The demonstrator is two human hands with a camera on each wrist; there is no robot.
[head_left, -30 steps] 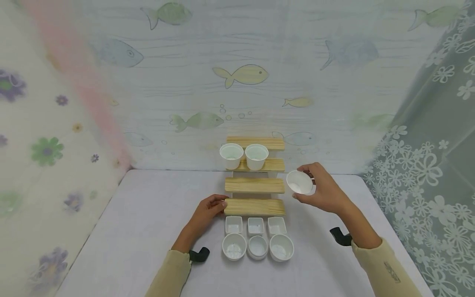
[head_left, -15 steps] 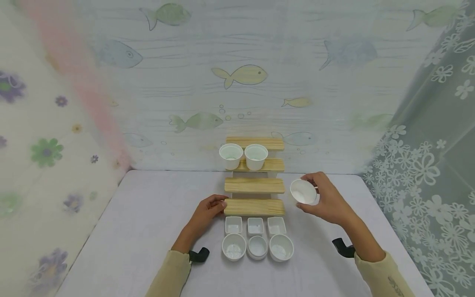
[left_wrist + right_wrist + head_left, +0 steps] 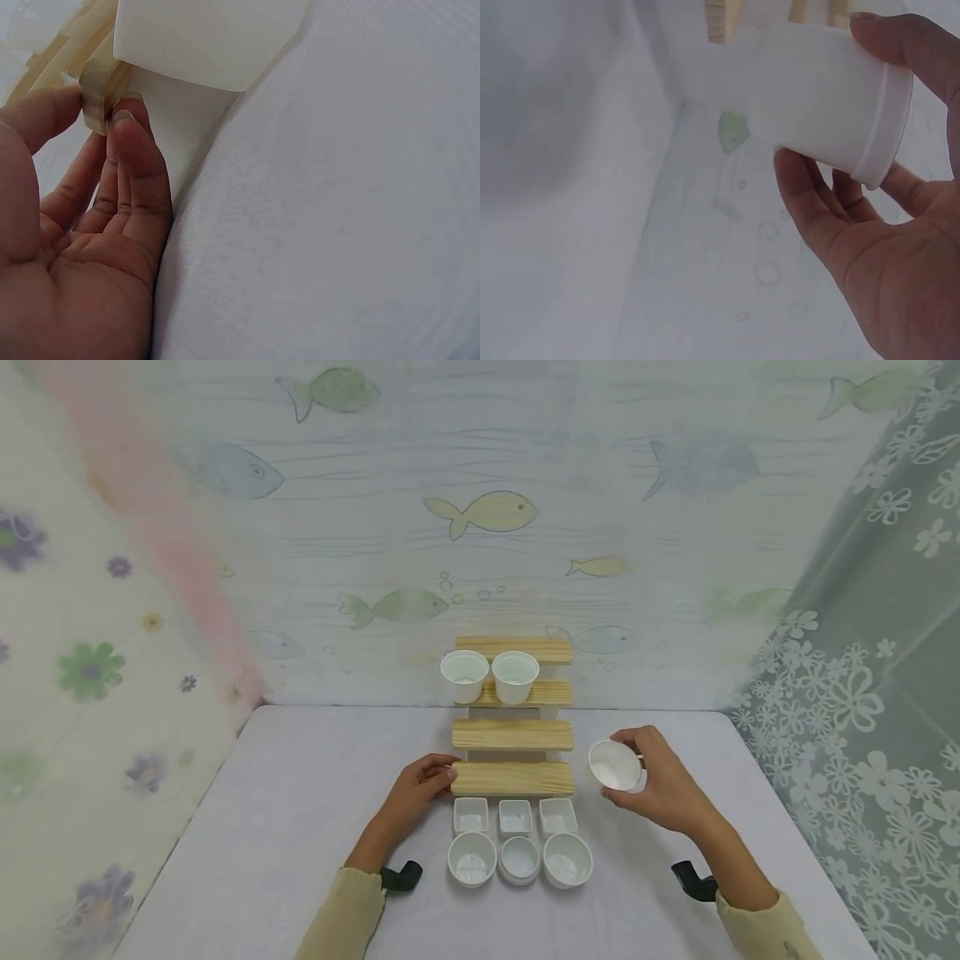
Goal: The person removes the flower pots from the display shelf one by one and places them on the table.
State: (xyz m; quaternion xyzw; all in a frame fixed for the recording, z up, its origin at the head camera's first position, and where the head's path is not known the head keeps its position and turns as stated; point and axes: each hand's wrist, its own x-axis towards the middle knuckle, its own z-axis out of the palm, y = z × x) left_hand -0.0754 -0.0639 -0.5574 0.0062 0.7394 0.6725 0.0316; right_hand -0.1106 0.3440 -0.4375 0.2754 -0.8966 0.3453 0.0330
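Note:
A tiered wooden display rack [image 3: 513, 778] with several pale slats stands mid-table. At the left end of its lowest slat [image 3: 96, 86], my left hand [image 3: 416, 787] pinches the wood between thumb and fingers. My right hand [image 3: 663, 792] holds a white plastic cup [image 3: 615, 766] by its sides, to the right of the rack. The cup [image 3: 825, 97] is tipped, so its mouth faces the head camera. Two similar white cups, a left one [image 3: 464, 677] and a right one [image 3: 515, 677], stand side by side on an upper tier.
In front of the rack sit square white dishes [image 3: 471, 815] in a row. Nearer to me are two round white bowls [image 3: 472, 860] with a smaller round dish [image 3: 520, 860] between them. A fish-print wall covering [image 3: 480, 513] rises behind the white table [image 3: 300, 827].
My right hand has brought the cup down and slightly right, nearer to me and farther from the rack. My left hand stays on the lowest slat.

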